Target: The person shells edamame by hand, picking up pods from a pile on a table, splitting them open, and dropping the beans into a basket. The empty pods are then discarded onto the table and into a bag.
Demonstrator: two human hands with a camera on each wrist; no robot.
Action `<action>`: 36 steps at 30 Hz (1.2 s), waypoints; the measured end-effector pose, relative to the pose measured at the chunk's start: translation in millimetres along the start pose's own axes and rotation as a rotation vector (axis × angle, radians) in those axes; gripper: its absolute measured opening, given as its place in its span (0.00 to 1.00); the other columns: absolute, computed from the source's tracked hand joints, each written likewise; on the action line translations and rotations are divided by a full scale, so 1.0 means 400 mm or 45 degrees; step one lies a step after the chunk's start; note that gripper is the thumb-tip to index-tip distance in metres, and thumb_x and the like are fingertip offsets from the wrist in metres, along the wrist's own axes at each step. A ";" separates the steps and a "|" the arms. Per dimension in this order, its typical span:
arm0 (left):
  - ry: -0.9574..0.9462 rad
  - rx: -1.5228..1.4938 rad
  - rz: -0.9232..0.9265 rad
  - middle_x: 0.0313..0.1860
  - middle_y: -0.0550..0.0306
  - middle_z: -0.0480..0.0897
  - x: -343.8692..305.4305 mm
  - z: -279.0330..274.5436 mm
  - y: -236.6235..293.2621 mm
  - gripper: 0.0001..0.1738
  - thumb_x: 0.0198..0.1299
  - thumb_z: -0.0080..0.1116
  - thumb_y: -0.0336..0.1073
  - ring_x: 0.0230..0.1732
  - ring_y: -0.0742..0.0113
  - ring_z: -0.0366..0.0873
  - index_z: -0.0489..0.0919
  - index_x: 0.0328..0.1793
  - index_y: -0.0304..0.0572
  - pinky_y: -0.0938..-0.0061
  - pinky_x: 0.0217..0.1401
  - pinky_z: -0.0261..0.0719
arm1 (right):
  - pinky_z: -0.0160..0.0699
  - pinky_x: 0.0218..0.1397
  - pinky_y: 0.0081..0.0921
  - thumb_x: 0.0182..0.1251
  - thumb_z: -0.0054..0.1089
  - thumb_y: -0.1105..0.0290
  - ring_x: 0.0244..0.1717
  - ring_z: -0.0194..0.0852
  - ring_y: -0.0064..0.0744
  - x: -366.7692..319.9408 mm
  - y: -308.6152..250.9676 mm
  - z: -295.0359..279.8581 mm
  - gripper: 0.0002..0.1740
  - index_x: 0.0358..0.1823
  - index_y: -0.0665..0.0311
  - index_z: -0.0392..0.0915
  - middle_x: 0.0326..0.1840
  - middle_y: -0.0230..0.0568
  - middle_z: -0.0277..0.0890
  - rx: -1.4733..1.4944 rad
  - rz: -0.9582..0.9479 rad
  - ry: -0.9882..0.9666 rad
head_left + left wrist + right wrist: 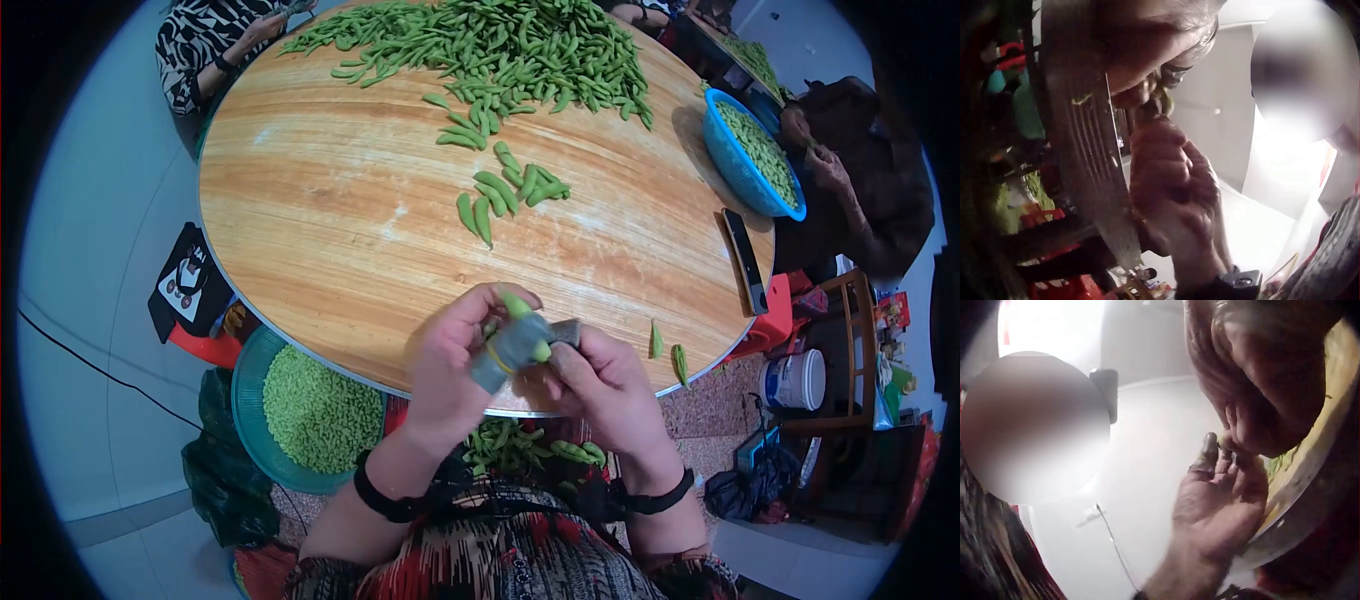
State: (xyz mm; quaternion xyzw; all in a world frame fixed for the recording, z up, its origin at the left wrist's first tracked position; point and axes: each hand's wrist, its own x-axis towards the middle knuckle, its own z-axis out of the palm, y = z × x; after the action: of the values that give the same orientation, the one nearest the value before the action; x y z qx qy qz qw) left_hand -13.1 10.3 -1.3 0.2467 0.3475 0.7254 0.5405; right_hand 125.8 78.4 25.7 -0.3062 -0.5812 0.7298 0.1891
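Over the near edge of the round wooden table (330,240), both hands meet around green bean pods. My left hand (445,355) holds a green pod (517,304) that pokes up past its fingers; its thumb wears a grey cover (520,340) with a yellow band. Opposite it, my right hand (610,385) pinches a piece of pod (542,352) between thumb and a grey-covered finger. The fingertips meet closely and hide much of the pods. In the right wrist view, grey covers also show on the left hand's fingers (1209,450).
A large heap of pods (520,50) covers the far side, with loose pods (495,190) mid-table. A teal basin (246,420) of shelled beans stands below left. At right are a blue basin (733,165) and a phone (744,262). Other people sit around the table.
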 end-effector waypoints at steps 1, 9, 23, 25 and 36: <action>0.092 0.423 0.108 0.33 0.64 0.76 -0.003 0.008 -0.005 0.12 0.52 0.62 0.28 0.35 0.80 0.71 0.75 0.43 0.37 0.86 0.37 0.69 | 0.56 0.19 0.14 0.71 0.44 0.70 0.18 0.59 0.15 0.002 0.001 0.002 0.09 0.35 0.66 0.73 0.21 0.25 0.67 -0.002 -0.001 -0.001; 0.176 0.748 0.108 0.33 0.65 0.77 -0.008 0.009 -0.010 0.11 0.53 0.60 0.23 0.28 0.84 0.69 0.76 0.43 0.36 0.89 0.32 0.68 | 0.64 0.27 0.17 0.64 0.54 0.74 0.25 0.60 0.13 0.023 -0.005 -0.018 0.07 0.32 0.72 0.71 0.21 0.27 0.67 -0.493 -0.206 0.173; 0.019 1.384 0.433 0.34 0.64 0.76 -0.009 0.031 -0.012 0.35 0.55 0.47 0.18 0.30 0.82 0.68 0.57 0.72 0.40 0.85 0.34 0.66 | 0.71 0.30 0.22 0.63 0.57 0.70 0.24 0.71 0.23 0.076 -0.026 -0.023 0.10 0.36 0.71 0.75 0.24 0.41 0.76 -0.665 -0.367 0.217; -0.033 1.169 0.291 0.33 0.63 0.76 -0.014 0.022 0.003 0.36 0.54 0.48 0.19 0.30 0.82 0.68 0.56 0.72 0.40 0.85 0.34 0.66 | 0.68 0.30 0.18 0.65 0.55 0.70 0.26 0.66 0.16 0.078 -0.033 -0.018 0.09 0.35 0.71 0.74 0.25 0.30 0.74 -0.398 -0.231 0.037; -0.172 1.230 0.541 0.37 0.48 0.81 -0.012 -0.021 -0.007 0.29 0.49 0.53 0.19 0.34 0.58 0.79 0.74 0.61 0.45 0.72 0.37 0.76 | 0.61 0.21 0.18 0.66 0.52 0.69 0.18 0.61 0.17 0.083 0.002 -0.017 0.08 0.31 0.67 0.73 0.17 0.25 0.66 -0.636 -0.462 0.112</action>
State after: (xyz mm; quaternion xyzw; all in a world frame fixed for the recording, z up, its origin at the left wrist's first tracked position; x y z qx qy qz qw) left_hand -16.0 4.4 -8.8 0.5787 0.5488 0.5587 0.2275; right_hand 105.8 104.4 16.6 -0.2657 -0.7791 0.5047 0.2601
